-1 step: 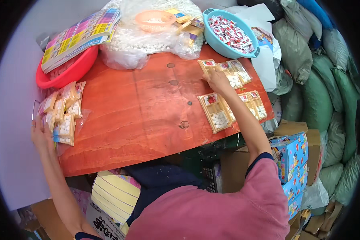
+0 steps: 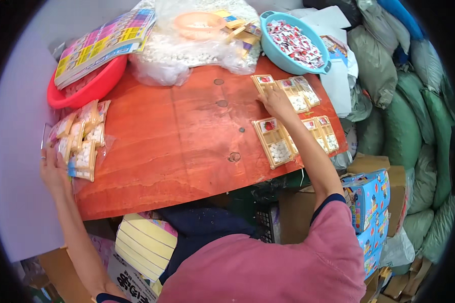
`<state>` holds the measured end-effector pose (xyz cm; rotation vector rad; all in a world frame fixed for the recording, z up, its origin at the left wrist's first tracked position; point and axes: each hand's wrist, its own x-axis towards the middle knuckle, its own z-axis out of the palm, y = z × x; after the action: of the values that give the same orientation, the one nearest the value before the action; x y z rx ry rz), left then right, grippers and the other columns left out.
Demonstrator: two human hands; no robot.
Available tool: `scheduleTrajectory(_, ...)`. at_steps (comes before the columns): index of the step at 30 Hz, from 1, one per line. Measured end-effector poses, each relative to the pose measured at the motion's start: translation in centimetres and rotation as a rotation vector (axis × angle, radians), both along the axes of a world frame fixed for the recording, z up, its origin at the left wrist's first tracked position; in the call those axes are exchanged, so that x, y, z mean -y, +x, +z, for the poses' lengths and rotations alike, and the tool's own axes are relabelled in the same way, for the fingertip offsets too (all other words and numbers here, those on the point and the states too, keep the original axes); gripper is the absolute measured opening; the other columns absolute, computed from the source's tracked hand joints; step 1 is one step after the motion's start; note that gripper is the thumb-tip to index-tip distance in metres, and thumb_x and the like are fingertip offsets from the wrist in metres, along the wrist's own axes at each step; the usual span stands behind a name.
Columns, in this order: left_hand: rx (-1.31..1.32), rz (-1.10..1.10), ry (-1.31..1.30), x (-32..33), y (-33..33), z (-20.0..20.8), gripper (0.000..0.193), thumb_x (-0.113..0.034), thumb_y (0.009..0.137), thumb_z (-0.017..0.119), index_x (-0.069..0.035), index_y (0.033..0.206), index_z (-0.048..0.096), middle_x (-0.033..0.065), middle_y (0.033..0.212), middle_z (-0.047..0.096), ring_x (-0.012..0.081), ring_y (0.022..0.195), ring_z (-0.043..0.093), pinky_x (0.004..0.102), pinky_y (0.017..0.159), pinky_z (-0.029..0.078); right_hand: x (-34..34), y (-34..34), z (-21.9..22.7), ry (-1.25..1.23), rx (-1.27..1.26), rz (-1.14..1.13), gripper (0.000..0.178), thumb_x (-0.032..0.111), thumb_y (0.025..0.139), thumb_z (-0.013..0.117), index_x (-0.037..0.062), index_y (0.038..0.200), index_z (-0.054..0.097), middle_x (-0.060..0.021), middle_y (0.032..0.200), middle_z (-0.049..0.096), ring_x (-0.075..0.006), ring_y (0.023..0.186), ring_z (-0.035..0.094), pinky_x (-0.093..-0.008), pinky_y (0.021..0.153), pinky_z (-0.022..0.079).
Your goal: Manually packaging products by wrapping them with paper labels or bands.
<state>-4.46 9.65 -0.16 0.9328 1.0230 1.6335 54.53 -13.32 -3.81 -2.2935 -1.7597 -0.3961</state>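
I sit at an orange-red wooden table. My left hand grips the near edge of a stack of clear packets holding white pellets, at the table's left edge. My right hand reaches to the far right and closes its fingers on a tan compartment tray. More tan trays lie around that hand: one with white pellets and a red label, a pair beside it, and others at the back.
A red basin under colourful printed sheets stands back left. A clear bag of white pellets with an orange bowl and a blue basin of red-white wrappers stand at the back. Green sacks and blue cartons crowd the right.
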Motion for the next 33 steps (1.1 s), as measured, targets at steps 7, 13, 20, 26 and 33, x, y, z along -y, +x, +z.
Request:
scheduleTrajectory(7,-0.687,-0.192,0.032,18.3,4.4,1.0,0.012,-0.007,0.086,0.060,0.003,0.090,0.065,0.0044,0.080,0.064,0.0108,0.073,0.060,0.0246,0.065,0.050,-3.9,-2.9,-0.3,-0.318,0.165,0.259,0.035,0.014,0.082,0.049,0.0021,0.115,0.053,-0.0180,0.113,0.057,-0.0342,0.093,0.056,-0.0435,0.078,0.046)
scheduleTrajectory(13,-1.468,-0.135,0.199,22.9,1.1,-4.5,0.023,-0.023,0.081,0.062,-0.001,0.088,0.060,0.0137,0.081,0.058,0.0317,0.082,0.057,0.0400,0.073,0.047,-2.7,-17.7,4.2,-0.204,-0.128,0.438,0.037,0.017,0.090,0.049,0.0011,0.123,0.049,-0.0243,0.125,0.050,-0.0383,0.112,0.050,-0.0425,0.092,0.041)
scheduleTrajectory(20,-1.338,-0.196,0.021,23.0,0.7,-6.0,0.028,-0.021,0.079,0.064,0.002,0.094,0.058,0.0158,0.095,0.054,0.0351,0.087,0.055,0.0410,0.077,0.046,-0.5,-26.8,4.3,-0.189,-0.134,0.565,0.037,0.022,0.091,0.050,0.0035,0.122,0.052,-0.0233,0.125,0.050,-0.0402,0.110,0.050,-0.0428,0.092,0.041)
scheduleTrajectory(26,-1.228,-0.337,0.018,24.1,-1.7,-6.0,0.023,-0.013,0.078,0.065,-0.002,0.098,0.061,0.0146,0.086,0.054,0.0310,0.081,0.057,0.0363,0.070,0.045,2.5,-33.1,4.1,0.020,-0.484,0.699,0.030,0.012,0.085,0.059,0.0028,0.114,0.058,-0.0190,0.118,0.056,-0.0347,0.107,0.055,-0.0394,0.089,0.045)
scheduleTrajectory(33,-1.107,-0.271,-0.130,25.4,-3.7,-5.6,0.021,-0.022,0.083,0.061,-0.002,0.086,0.065,0.0128,0.078,0.058,0.0304,0.076,0.059,0.0382,0.067,0.046,4.0,-41.2,-0.2,-0.124,-0.718,0.969,0.022,0.003,0.080,0.061,0.0018,0.102,0.060,-0.0155,0.110,0.059,-0.0316,0.096,0.059,-0.0366,0.083,0.049)
